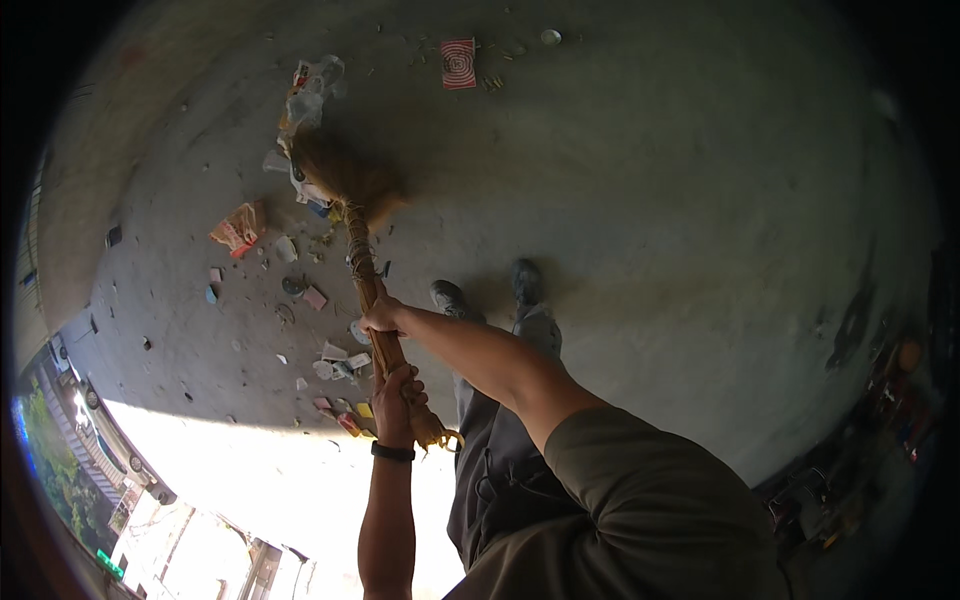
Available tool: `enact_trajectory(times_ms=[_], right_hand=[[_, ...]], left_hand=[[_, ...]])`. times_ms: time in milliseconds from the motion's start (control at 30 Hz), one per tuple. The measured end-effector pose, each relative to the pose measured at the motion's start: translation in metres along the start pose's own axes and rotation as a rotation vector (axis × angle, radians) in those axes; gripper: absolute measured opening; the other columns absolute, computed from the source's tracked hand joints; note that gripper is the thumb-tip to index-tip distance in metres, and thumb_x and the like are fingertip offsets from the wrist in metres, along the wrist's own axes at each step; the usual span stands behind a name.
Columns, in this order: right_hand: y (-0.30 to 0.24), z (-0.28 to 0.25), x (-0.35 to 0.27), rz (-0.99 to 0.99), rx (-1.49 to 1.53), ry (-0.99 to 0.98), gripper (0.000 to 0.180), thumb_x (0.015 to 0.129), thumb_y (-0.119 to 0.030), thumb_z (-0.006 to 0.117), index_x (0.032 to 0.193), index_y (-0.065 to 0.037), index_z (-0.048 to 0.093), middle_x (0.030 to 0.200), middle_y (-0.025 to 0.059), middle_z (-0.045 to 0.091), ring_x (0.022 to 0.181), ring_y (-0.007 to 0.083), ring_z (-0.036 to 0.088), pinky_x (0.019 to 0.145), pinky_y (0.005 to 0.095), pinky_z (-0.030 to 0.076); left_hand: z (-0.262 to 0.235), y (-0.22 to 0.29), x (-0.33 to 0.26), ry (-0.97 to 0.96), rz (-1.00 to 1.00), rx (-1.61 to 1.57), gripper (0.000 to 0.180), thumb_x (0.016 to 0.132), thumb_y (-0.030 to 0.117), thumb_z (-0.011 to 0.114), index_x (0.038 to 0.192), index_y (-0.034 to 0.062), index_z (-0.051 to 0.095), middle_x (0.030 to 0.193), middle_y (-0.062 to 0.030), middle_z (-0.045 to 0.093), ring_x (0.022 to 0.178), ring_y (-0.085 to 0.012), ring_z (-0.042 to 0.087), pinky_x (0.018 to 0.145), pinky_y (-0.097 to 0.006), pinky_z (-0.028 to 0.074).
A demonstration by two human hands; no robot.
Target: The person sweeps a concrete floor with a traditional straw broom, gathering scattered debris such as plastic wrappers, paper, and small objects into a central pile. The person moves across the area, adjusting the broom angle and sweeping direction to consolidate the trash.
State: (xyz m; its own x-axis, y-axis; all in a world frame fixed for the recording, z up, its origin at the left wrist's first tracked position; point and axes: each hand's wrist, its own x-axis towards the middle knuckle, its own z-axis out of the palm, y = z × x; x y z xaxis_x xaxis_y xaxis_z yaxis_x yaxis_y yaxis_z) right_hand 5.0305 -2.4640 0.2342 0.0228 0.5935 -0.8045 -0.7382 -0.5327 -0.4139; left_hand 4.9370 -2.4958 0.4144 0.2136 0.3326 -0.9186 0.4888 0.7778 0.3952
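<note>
A straw broom [362, 262] slants across the floor ahead of me, its bound handle toward me and its bristles at the far end, smeared by motion. My right hand [382, 314] is wrapped round the middle of the handle. Lower down, close to the handle's near end, my left hand [398, 398] is also closed on it; a dark band circles that wrist. The bristles are up against a heap of litter with clear plastic wrapping [312, 95]. Left of the handle lies a crumpled red and tan bag [240, 228].
Paper scraps, lids and small debris are scattered left of the broom. A red and white patterned sheet [458, 63] and a round pale lid [551, 37] lie farther off. My shoes [527, 281] stand right of the handle. Dark cluttered objects [810, 500] line the lower right; parked vehicles [110, 425] show lower left.
</note>
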Motion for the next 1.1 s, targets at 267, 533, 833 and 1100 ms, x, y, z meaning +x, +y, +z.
enact_trajectory(times_ms=[267, 533, 833, 1100], right_hand=[[0.014, -0.054, -0.112, -0.084, -0.321, 0.352, 0.120, 0.070, -0.004, 0.071, 0.157, -0.011, -0.010, 0.107, 0.0226, 0.063, 0.084, 0.0301, 0.066, 0.074, 0.0416, 0.053], [0.081, -0.168, -0.179, 0.036, 0.171, 0.761, 0.071, 0.079, -0.013, 0.069, 0.139, -0.005, 0.032, 0.086, 0.0126, 0.058, 0.073, 0.0245, 0.062, 0.067, 0.0414, 0.052], [0.085, 0.043, 0.037, 0.296, -0.032, 0.279, 0.019, 0.077, -0.024, 0.068, 0.080, -0.009, 0.058, 0.087, 0.0065, 0.057, 0.078, 0.0169, 0.055, 0.065, 0.0368, 0.039], [0.016, 0.180, -0.004, -0.079, -0.160, 0.203, 0.110, 0.072, -0.016, 0.070, 0.151, -0.013, -0.006, 0.126, 0.0216, 0.050, 0.108, 0.0341, 0.056, 0.089, 0.0446, 0.048]], left_hand=[[0.031, -0.025, -0.048, -0.470, -0.267, -0.085, 0.023, 0.094, 0.010, 0.058, 0.113, -0.0021, 0.053, 0.098, -0.0128, 0.062, 0.090, -0.0260, 0.066, 0.082, -0.042, 0.057], [0.069, -0.076, 0.007, -0.775, -0.482, -0.027, 0.022, 0.093, 0.017, 0.059, 0.105, -0.0011, 0.056, 0.086, -0.0097, 0.062, 0.075, -0.0199, 0.064, 0.072, -0.034, 0.054], [-0.151, -0.008, 0.070, -0.340, -0.230, -0.072, 0.013, 0.092, 0.012, 0.055, 0.102, 0.0033, 0.054, 0.082, -0.0049, 0.059, 0.060, -0.0113, 0.055, 0.050, -0.025, 0.048], [-0.221, 0.031, -0.017, -0.318, -0.080, -0.069, 0.018, 0.091, 0.008, 0.055, 0.108, 0.0057, 0.051, 0.088, -0.0072, 0.058, 0.067, -0.0131, 0.056, 0.055, -0.027, 0.049]])
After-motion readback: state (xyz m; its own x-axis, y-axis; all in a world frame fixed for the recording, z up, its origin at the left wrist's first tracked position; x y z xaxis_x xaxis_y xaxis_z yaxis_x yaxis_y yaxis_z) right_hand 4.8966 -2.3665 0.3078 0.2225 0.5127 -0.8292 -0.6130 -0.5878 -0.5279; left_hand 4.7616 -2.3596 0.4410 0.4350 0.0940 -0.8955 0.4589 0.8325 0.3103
